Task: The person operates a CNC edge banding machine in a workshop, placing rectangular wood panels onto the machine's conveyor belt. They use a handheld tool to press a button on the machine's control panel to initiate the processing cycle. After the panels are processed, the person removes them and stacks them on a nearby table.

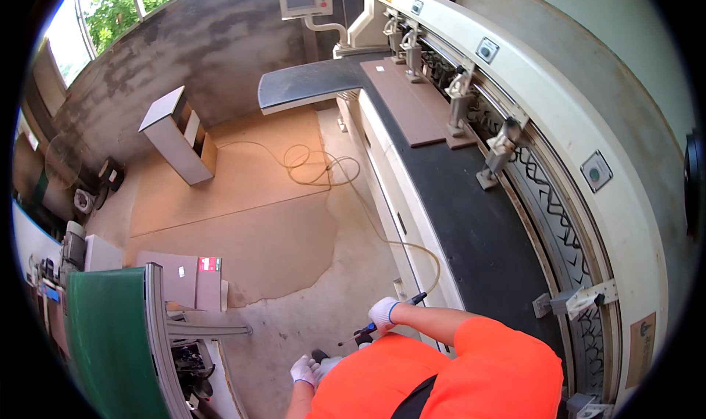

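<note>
Orange short-sleeved shirt (pixel 489 367) fills the lower edge nearest the camera, with a dark strap (pixel 415 400) crossing it. Both hands wear white knitted gloves.

Right hand (pixel 382 314) is closed around a slim hose-fed tool (pixel 418 299), dark with blue parts. The tool lies at a slant in front of the body, just beside the machine's pale side; its thin tip points down to the left, over the concrete floor (pixel 294 331). Left hand (pixel 304 370) hangs low beside the leg, fingers curled; whether anything is inside them cannot be told.

A yellowish hose (pixel 439 272) leaves the upper end of the tool, bends back along the machine and lies in loose loops on brown sheeting (pixel 243 198) spread over the floor. It runs on toward a white, open-sided cabinet (pixel 173 136) standing on the same sheeting.

To the right stands a long cream machine (pixel 581 117) with a black bed (pixel 471 220). Brown boards (pixel 408 99) lie flat at the bed's far end, beside a row of metal clamps. A control panel (pixel 305 0) with a screen is mounted beyond.

To the left is a green belt (pixel 114 338) in a metal frame; behind it, panels (pixel 173 272) carry a red-and-green label.
</note>
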A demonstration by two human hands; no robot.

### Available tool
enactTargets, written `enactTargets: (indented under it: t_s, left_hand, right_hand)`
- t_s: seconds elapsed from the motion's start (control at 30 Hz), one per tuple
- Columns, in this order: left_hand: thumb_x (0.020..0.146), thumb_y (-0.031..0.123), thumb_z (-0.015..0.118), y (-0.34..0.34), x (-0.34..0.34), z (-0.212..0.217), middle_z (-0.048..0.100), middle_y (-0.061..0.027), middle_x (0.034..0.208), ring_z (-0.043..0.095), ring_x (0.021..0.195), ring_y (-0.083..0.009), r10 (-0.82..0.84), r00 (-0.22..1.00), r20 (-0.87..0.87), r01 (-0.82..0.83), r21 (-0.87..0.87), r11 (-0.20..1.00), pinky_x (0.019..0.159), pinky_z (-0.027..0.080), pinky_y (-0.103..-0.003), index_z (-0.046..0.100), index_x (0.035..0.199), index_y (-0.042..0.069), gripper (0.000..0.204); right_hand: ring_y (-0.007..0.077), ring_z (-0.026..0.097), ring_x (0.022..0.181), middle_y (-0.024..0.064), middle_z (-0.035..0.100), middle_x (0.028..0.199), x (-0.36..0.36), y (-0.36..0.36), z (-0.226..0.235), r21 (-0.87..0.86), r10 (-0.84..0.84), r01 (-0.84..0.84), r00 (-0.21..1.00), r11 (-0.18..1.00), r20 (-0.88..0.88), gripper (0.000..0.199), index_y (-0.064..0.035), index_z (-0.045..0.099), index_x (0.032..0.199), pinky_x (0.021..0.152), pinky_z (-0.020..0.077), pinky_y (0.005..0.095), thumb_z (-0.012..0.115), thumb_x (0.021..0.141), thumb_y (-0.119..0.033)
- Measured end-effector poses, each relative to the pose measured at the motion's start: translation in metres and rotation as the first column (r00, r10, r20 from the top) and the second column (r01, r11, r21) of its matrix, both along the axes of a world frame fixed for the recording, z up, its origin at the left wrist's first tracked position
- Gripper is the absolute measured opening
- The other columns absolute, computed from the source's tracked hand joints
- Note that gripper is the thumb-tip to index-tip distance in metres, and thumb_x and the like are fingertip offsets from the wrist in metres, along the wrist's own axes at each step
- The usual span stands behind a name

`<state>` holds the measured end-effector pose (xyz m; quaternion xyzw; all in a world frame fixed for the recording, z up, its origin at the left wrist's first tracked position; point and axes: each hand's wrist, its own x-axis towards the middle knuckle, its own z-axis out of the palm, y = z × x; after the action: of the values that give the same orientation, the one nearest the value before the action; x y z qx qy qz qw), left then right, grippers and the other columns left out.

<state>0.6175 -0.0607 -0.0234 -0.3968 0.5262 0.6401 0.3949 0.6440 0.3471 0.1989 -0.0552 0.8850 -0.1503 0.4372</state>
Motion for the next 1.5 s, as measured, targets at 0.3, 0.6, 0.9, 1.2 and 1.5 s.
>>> enactTargets:
  t_s: [0.3, 0.6, 0.9, 1.2, 1.5]
  left_hand:
    - [0.093, 0.012, 0.064, -0.025, 0.061, 0.077, 0.056, -0.0026, 0.069, 0.053, 0.054, -0.0169, -0.179, 0.958, -0.224, 0.093, -0.347, 0.933, 0.048, 0.044, -0.033, 0.062, 0.083, 0.005, 0.013]
    - [0.094, 0.031, 0.056, -0.175, 0.189, 0.011, 0.076, -0.0176, 0.097, 0.072, 0.081, -0.0359, -0.904, 0.395, 0.164, 0.674, -0.720, 0.164, 0.067, 0.055, -0.050, 0.076, 0.104, 0.006, 0.033]
    - [0.093, 0.034, 0.056, -0.222, 0.307, -0.014, 0.076, -0.0168, 0.103, 0.071, 0.093, -0.0361, -0.882, 0.429, 0.196, 0.695, -0.695, 0.183, 0.074, 0.056, -0.050, 0.077, 0.104, 0.009, 0.034]
    - [0.092, 0.037, 0.056, -0.262, 0.353, -0.029, 0.077, -0.0159, 0.108, 0.071, 0.105, -0.0362, -0.899, 0.383, 0.211, 0.690, -0.713, 0.127, 0.082, 0.057, -0.049, 0.078, 0.104, 0.012, 0.036]
    - [0.095, 0.037, 0.051, -0.275, 0.377, -0.005, 0.074, -0.0177, 0.119, 0.070, 0.115, -0.0368, -0.916, 0.348, 0.201, 0.703, -0.702, 0.114, 0.093, 0.057, -0.049, 0.077, 0.109, 0.009, 0.040]
  right_hand:
    - [0.0364, 0.072, 0.087, 0.0163, 0.075, 0.092, 0.012, -0.114, -0.020, -0.450, -0.232, 0.182, 0.971, 0.874, -0.059, 0.047, -0.0103, 0.077, 0.097, 0.077, 0.0552, 0.0464, 0.075, 0.078, -0.054]
    - [0.0370, 0.071, 0.085, 0.0147, 0.074, 0.088, 0.036, -0.189, -0.022, -0.393, -0.036, -0.024, 0.989, 0.919, -0.143, 0.048, -0.0125, 0.076, 0.093, 0.075, 0.0546, 0.0478, 0.077, 0.078, -0.058]
    - [0.0375, 0.072, 0.090, 0.0170, 0.076, 0.095, 0.127, -0.256, -0.029, -0.321, 0.036, -0.044, 0.999, 0.946, -0.033, 0.041, -0.0123, 0.079, 0.100, 0.078, 0.0560, 0.0470, 0.077, 0.078, -0.046]
    - [0.0384, 0.073, 0.093, 0.0167, 0.076, 0.097, 0.188, -0.312, -0.051, -0.295, 0.180, -0.177, 0.984, 0.939, -0.020, 0.038, -0.0134, 0.080, 0.101, 0.079, 0.0554, 0.0475, 0.074, 0.081, -0.045]
    - [0.0375, 0.074, 0.089, 0.0184, 0.076, 0.096, 0.164, -0.332, -0.071, -0.176, 0.354, -0.337, 0.932, 0.925, 0.076, 0.051, -0.0079, 0.078, 0.101, 0.077, 0.0566, 0.0482, 0.068, 0.085, -0.055]
